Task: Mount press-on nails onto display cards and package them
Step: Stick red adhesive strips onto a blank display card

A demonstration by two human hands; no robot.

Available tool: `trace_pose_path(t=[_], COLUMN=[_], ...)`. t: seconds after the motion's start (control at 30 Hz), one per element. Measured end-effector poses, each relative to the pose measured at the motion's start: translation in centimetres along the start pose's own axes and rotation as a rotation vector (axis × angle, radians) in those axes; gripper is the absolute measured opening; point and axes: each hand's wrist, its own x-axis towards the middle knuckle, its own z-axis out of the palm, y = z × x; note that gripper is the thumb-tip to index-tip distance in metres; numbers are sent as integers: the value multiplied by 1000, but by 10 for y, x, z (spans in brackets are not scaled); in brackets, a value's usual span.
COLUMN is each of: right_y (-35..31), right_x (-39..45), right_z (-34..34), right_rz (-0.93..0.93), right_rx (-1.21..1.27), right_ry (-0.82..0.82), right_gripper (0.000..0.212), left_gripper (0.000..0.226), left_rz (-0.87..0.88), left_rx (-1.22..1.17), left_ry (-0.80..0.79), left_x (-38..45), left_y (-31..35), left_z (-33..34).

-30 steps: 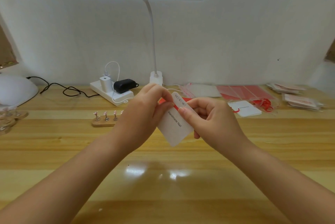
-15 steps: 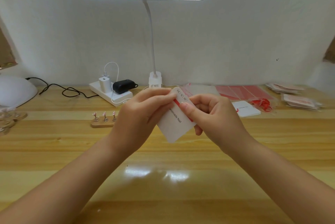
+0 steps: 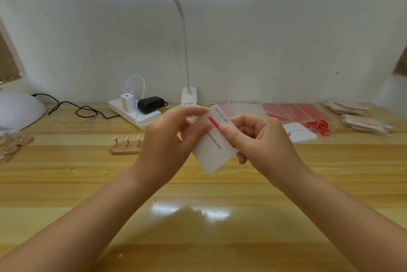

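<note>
Above the wooden tabletop [image 3: 66,183], the left hand [image 3: 167,146] grips the display card [image 3: 214,150], likely steadying it while the right hand [image 3: 259,139] pinches its red strip [image 3: 213,122]

Bare table [image 3: 198,238] lies open in front; nail stand [image 3: 126,147], power strip [image 3: 136,115] and spare card [image 3: 300,132] crowd the back.

Both forearms are bare right up to the frame edge, no sleeves showing. The left hand [image 3: 167,146] and right hand [image 3: 262,141] wear no gloves.
</note>
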Motion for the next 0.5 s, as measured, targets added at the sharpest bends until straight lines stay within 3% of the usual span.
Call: trace_pose_path(t=[0.1,0.23,0.5], right_y=[-2,-3,-2], right_x=[0,-1,4], right_z=[-1,-2,-9], right_rz=[-44,-113,-119], right_rx=[-41,-152,-207], right_ry=[-10,-36,-69], right_gripper=[8,8,10], left_gripper=[21,6,21], left_rz=[-242,-300,-348], left_rx=[-115,-34,-74], left_ry=[-25,-144,-204], left_x=[5,13,19], left_y=[8,13,14], left_z=[-1,-8,-16])
